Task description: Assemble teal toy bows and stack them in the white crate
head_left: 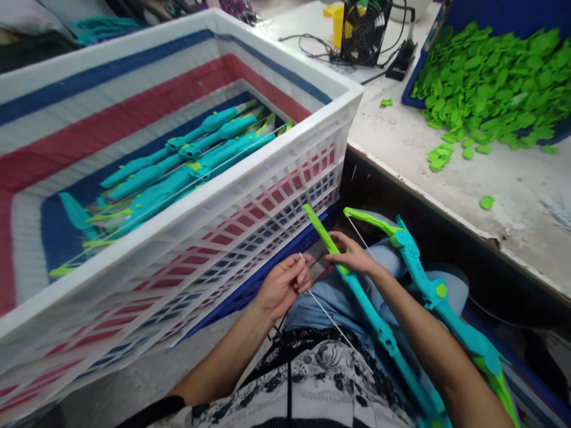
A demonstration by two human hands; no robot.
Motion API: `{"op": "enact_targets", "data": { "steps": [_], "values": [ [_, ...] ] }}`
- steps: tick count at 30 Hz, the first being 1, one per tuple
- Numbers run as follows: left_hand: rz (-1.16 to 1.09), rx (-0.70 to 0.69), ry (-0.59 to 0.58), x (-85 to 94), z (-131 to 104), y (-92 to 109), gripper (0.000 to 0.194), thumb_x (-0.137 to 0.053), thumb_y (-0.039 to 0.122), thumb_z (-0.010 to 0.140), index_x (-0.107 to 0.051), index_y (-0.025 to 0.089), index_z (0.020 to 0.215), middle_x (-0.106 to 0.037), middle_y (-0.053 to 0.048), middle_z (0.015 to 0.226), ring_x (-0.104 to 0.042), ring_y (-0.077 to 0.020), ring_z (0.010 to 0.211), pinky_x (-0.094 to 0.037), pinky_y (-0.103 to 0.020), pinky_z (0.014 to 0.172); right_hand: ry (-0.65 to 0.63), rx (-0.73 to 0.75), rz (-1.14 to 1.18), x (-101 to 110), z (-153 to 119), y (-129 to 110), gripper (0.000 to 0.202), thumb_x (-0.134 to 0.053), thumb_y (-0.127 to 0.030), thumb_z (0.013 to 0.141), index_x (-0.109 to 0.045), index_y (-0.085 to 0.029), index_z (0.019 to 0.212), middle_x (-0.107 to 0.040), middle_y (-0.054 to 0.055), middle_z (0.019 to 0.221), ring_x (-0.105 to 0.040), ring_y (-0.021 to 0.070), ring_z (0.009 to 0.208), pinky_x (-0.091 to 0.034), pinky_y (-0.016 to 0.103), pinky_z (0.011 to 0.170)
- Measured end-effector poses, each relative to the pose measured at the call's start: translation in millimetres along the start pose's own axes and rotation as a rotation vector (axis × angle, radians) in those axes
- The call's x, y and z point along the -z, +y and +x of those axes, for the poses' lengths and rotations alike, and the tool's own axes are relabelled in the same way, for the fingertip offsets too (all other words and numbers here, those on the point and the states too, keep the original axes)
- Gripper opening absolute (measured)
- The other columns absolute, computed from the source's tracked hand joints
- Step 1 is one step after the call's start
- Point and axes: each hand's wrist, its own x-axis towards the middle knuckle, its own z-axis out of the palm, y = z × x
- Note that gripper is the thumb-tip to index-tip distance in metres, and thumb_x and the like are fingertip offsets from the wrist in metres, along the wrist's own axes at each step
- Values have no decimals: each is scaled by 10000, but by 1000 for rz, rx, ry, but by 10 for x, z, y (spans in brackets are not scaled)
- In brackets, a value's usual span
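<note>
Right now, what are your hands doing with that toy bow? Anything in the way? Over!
Left hand pinching white string. Right hand holding toy bow by its green end. Second bow close alongside, not blocking the hands. Over.

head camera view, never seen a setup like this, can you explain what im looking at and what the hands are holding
There is no machine here: these are a person's own bare hands, seen from a camera worn on the head, looking forward and down. The left hand pinches a white string. The right hand grips the green end of what looks like a toy bow. A second bow lies alongside, over the legs. On the left, a white crate with a striped lining holds more bows. On the worktable at upper right are a small black fan and a blue bin with green pieces spilling out.
</note>
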Motion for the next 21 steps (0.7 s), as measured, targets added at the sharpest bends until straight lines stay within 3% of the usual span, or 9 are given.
{"op": "enact_targets", "data": {
  "steps": [2, 5, 9, 13, 21],
  "values": [
    [127, -44, -18, -14, 48, 140, 388, -840, 379, 596, -643, 142, 831, -496, 55, 462, -314, -39, 405, -242, -171, 422, -30, -30, 305, 14, -105, 51, 577, -744, -296, 663, -508, -203, 1182, -676, 4, 898, -649, 165, 814, -519, 302, 735],
    [296, -85, -24, -52, 187, 302, 392, -830, 412, 563, -626, 141, 759, -575, 15, 499, -336, -40, 399, -212, -184, 419, -47, -99, 501, -12, -245, 91, 553, -793, -289, 616, -543, -204, 1102, -682, -6, 865, -648, 143, 769, -515, 283, 733],
    [491, -193, -11, -190, 386, 434, 336, -767, 423, 599, -605, 149, 707, -597, 9, 517, -350, -45, 391, -224, -195, 416, -50, -142, 541, -55, -327, 111, 520, -819, -284, 604, -573, -208, 1056, -676, -17, 820, -643, 136, 757, -504, 265, 722],
    [669, -352, -14, -309, 485, 482, 213, -680, 357, 700, -624, 154, 732, -605, 19, 535, -457, -68, 443, -324, -191, 458, -51, -145, 565, -50, -317, 163, 553, -840, -287, 586, -575, -222, 1068, -668, -30, 789, -638, 133, 761, -490, 254, 732],
    [741, -463, 13, -352, 573, 493, 117, -616, 269, 735, -621, 153, 715, -593, 29, 515, -546, -98, 487, -421, -206, 535, -45, -169, 565, -51, -299, 178, 552, -837, -300, 589, -573, -230, 1069, -664, -26, 817, -631, 133, 729, -486, 262, 708]
  ]
}}
